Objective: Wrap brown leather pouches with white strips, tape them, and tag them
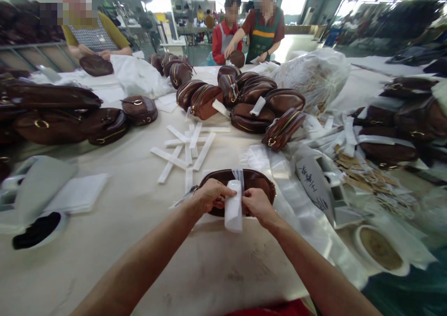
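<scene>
A dark brown leather bag (258,178) lies on the pale table in front of me. Over its middle hangs a white wrapping strip (233,213), its lower end loose below the bag. From the left, my left hand (213,195) pinches the strip's edge between thumb and fingers. My right hand (257,205) is closed at the strip's right edge, against the bag; its fingertips are partly hidden. A clear plastic piece (238,174) shows at the top of the bag, above the strip.
Several white strips (188,150) lie loose beyond the bag. Brown bags (209,102) are piled at the back, left and right. A tape dispenser (314,185) stands right, near a tape roll (379,248). White sheets (82,192) lie left. Co-workers (263,27) stand across the table.
</scene>
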Demonstrator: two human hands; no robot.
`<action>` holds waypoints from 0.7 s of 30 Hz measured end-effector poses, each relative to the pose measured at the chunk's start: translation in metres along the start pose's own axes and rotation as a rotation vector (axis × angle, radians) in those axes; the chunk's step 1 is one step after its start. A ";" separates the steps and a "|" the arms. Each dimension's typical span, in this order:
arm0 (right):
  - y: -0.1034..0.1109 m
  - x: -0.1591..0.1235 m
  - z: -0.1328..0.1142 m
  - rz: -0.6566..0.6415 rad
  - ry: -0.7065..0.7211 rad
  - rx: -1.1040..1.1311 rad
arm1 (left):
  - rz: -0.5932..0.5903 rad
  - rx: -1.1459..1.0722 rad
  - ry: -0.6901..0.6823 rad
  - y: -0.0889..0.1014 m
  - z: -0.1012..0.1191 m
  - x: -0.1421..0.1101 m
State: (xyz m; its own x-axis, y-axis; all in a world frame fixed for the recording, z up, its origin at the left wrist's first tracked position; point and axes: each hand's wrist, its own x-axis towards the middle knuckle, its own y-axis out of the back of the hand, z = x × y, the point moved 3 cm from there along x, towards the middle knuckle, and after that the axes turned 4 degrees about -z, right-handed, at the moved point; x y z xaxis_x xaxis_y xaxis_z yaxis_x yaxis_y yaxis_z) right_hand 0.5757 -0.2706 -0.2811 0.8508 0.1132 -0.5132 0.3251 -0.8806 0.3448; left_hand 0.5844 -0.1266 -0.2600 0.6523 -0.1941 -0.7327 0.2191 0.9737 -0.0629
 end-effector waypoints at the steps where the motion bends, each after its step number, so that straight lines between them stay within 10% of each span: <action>1: -0.001 0.000 0.001 -0.020 -0.015 0.048 | 0.022 0.029 -0.012 0.000 -0.001 -0.001; 21: 0.000 -0.002 0.000 -0.281 -0.156 0.581 | 0.098 0.622 -0.130 0.012 0.013 0.005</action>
State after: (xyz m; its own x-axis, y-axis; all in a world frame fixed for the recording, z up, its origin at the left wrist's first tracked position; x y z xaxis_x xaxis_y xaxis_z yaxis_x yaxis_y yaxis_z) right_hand 0.5739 -0.2709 -0.2795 0.6819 0.3455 -0.6447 0.2131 -0.9370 -0.2767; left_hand 0.5997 -0.1173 -0.2561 0.7648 -0.1590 -0.6243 0.5087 0.7437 0.4338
